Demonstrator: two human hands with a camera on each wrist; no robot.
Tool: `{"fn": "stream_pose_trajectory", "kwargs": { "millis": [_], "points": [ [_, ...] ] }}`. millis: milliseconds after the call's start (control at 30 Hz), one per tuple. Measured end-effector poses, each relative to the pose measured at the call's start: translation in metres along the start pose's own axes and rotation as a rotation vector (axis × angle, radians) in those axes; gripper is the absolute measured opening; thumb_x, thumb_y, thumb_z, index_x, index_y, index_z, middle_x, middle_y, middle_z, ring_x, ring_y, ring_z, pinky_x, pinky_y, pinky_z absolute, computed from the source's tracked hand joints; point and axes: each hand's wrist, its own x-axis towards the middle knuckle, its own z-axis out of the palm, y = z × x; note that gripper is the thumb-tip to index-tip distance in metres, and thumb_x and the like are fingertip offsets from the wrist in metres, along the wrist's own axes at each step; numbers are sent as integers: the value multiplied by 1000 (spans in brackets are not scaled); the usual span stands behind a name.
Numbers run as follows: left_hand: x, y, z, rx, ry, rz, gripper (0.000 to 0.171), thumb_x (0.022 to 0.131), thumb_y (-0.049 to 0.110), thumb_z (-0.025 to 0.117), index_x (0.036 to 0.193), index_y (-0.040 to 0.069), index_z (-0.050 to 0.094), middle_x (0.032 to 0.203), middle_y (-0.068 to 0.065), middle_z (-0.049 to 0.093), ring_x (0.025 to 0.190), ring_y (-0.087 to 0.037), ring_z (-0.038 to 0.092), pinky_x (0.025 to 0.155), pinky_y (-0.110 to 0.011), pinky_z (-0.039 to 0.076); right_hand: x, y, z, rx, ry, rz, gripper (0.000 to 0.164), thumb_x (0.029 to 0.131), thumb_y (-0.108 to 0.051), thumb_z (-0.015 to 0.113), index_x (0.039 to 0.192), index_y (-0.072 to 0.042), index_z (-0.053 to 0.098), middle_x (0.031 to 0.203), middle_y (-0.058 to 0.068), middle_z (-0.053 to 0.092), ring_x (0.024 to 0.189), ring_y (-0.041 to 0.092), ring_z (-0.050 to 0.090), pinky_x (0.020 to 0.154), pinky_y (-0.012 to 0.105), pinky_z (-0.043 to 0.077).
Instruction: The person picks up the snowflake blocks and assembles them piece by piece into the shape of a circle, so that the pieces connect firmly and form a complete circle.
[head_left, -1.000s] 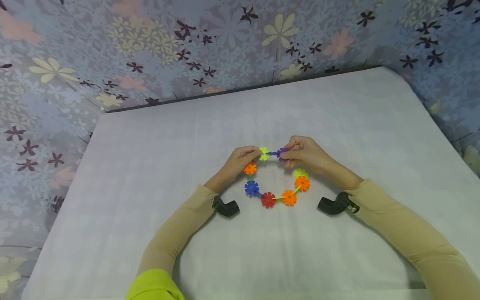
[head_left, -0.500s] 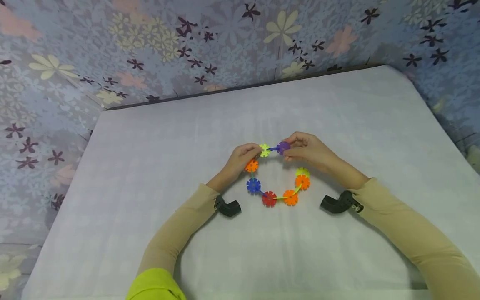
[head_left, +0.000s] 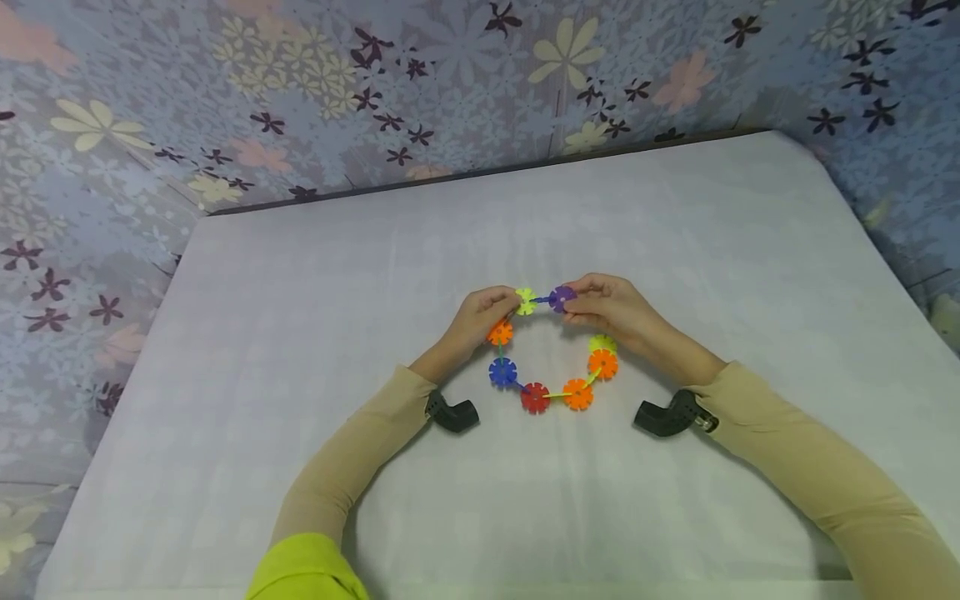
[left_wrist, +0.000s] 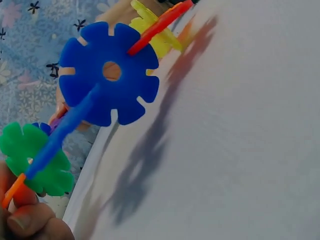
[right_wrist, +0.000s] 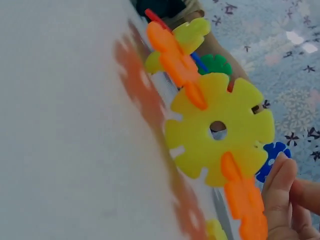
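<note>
A chain of slotted plastic snowflake discs hangs in a ring between the hands. My left hand [head_left: 477, 319] pinches it at the upper left, by a yellow-green disc [head_left: 526, 301]. My right hand [head_left: 611, 310] pinches a purple disc [head_left: 562, 299] between thumb and fingers. A blue disc [head_left: 542, 300], seen edge-on, joins those two. Below run an orange disc [head_left: 500, 332], a blue face-on disc [left_wrist: 109, 74], a red disc [head_left: 535, 398] and more orange ones. A yellow disc [head_left: 602, 343] at the ring's right side sits below the right hand, apart from the purple one.
A white cloth covers the table [head_left: 315, 333], and the chain throws shadows on it. Flower-patterned fabric [head_left: 450, 92] rises behind the far edge. Black curved wrist mounts [head_left: 452, 414] jut inward from both beige sleeves [head_left: 795, 450].
Both hands keep their grip on the chain. The right hand and purple disc rise slightly, then come down a little, and more of the purple disc shows now.
</note>
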Motion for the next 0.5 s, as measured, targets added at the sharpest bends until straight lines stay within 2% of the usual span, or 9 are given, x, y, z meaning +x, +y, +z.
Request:
{"fn": "stream_pose_trajectory", "kwargs": {
  "millis": [167,333,400,500],
  "points": [
    [0,1,1,-25,-17,13,18,91,12,50,78,0,55,63,-2,44,54,-10,36,52,-22,32,2,0,-2,-56,-44,-22,13,86,7,54,94,-2,58,84,11,62,68,18,61,67,26,49],
    [0,1,-2,-49,-107,37,19,91,14,51,76,2,53,57,-2,41,47,-12,34,45,-23,32,5,1,-1,-256,-81,-13,24,88,3,52,112,4,55,87,10,61,72,16,60,72,29,48],
    [0,1,-4,-62,-149,19,17,91,14,51,80,1,55,58,-3,42,46,-12,34,43,-23,32,5,1,0,-337,-115,0,31,89,0,51,119,8,50,93,12,60,77,17,59,76,31,47],
    [1,2,-5,-36,-185,-43,19,91,15,52,92,-2,59,67,-2,50,49,-11,38,44,-23,34,4,1,3,-406,-180,2,36,91,-1,48,125,11,43,102,19,57,86,21,59,81,34,45]
  ]
}}
